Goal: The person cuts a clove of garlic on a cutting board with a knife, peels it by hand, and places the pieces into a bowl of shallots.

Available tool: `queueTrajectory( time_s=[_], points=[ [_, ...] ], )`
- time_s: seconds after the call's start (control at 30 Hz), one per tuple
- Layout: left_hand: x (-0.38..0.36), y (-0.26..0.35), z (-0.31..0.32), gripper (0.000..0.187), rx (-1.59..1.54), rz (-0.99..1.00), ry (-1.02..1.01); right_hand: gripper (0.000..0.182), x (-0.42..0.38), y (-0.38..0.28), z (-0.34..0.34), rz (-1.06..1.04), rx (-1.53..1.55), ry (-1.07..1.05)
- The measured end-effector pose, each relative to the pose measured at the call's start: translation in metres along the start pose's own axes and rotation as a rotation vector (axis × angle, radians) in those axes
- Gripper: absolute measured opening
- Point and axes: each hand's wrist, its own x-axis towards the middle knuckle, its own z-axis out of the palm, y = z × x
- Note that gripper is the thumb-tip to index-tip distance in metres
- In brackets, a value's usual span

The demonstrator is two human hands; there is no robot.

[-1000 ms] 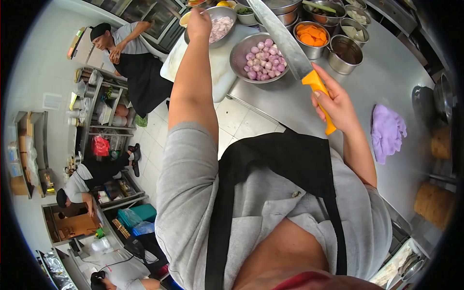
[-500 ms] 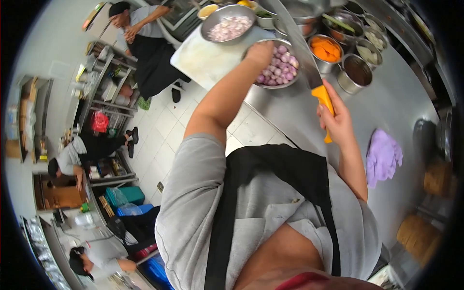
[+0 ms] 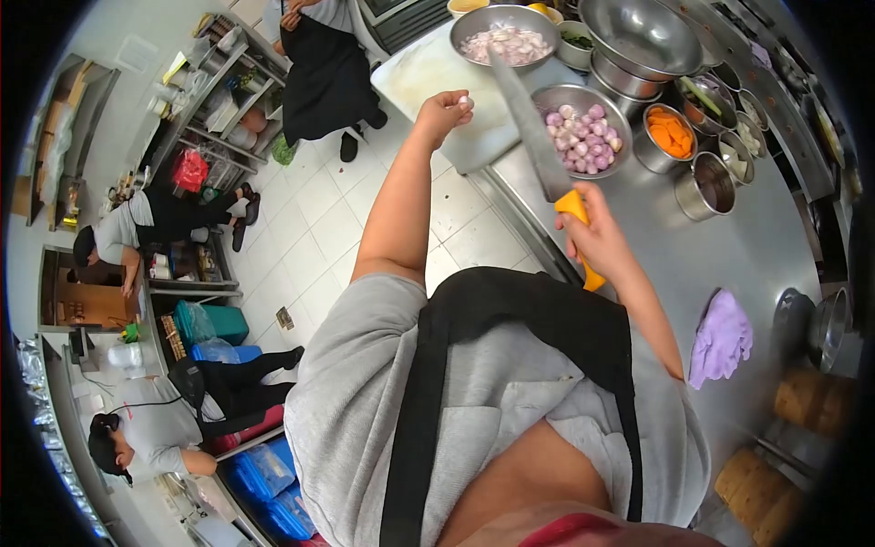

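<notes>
My left hand [image 3: 441, 118] pinches a small pale bulb [image 3: 466, 102] between its fingertips, beside the cutting board [image 3: 408, 84], while my right hand [image 3: 594, 239] grips a broad knife by its yellow handle [image 3: 576, 208]. The blade [image 3: 533, 132] angles forward and left from my grip, bare-edged, between my left hand and a bowl of whole shallots [image 3: 616, 109].

The sharpest risk, as I judge it, lies in that gap: should my left hand drift right toward the bowl while my right hand swings the knife inward, the edge could meet my fingers. The bulb is small and round, and if its surface is slick it could slip from my fingertip hold; with the tiled floor [image 3: 360, 214] showing just left of my forearm, it could drop off the near side of the board.

Ahead of my hands, the knife's tip reaches toward a bowl of chopped pieces [image 3: 540, 22]; I cannot tell whether they touch. A careless lift could catch the rim and spill the contents. To the right of the blade, a wide steel bowl [image 3: 638, 38] sits high on stacked pots, close to a pot of carrots [image 3: 651, 157]; a bump in that crowded corner of the tabletop [image 3: 629, 202] could topple it. Beyond my left hand stands a co-worker [image 3: 326, 87], well apart from the blade.
</notes>
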Motion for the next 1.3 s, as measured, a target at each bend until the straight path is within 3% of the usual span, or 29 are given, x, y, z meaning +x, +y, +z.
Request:
queueTrajectory(
  time_s=[0.03, 0.1, 0.17, 0.3, 0.47, 0.83, 1.1, 1.2, 1.3],
  points=[
    [-0.003, -0.003, -0.009, 0.038, 0.053, -0.052, 0.016, 0.038, 0.008, 0.000, 0.009, 0.093, -0.129, -0.019],
    [-0.006, -0.012, -0.021, 0.036, 0.101, -0.109, 0.035, 0.044, 0.027, 0.018, 0.023, 0.051, -0.285, -0.046],
    [-0.002, -0.026, -0.021, 0.029, 0.189, -0.018, 0.134, 0.051, 0.044, 0.036, 0.034, -0.241, -0.592, 0.007],
    [0.008, -0.025, -0.022, 0.024, 0.247, -0.026, 0.066, 0.054, 0.061, 0.034, 0.047, -0.112, -0.833, -0.054],
    [0.016, -0.021, -0.022, 0.022, 0.228, -0.121, 0.079, 0.054, 0.061, 0.025, 0.056, -0.090, -0.883, -0.049],
    [0.017, -0.024, -0.021, 0.020, 0.231, -0.134, 0.113, 0.055, 0.036, 0.013, 0.056, -0.014, -0.921, -0.103],
    [0.018, -0.026, -0.018, 0.019, 0.236, -0.108, 0.128, 0.059, 0.089, 0.017, 0.069, -0.014, -0.986, -0.073],
    [0.017, -0.022, -0.017, 0.018, 0.195, -0.104, 0.157, 0.059, 0.077, 0.018, 0.061, -0.107, -0.923, -0.060],
    [0.018, -0.025, -0.018, 0.021, 0.294, -0.161, 0.170, 0.059, 0.045, -0.001, 0.058, -0.051, -0.937, -0.083]
  ],
)
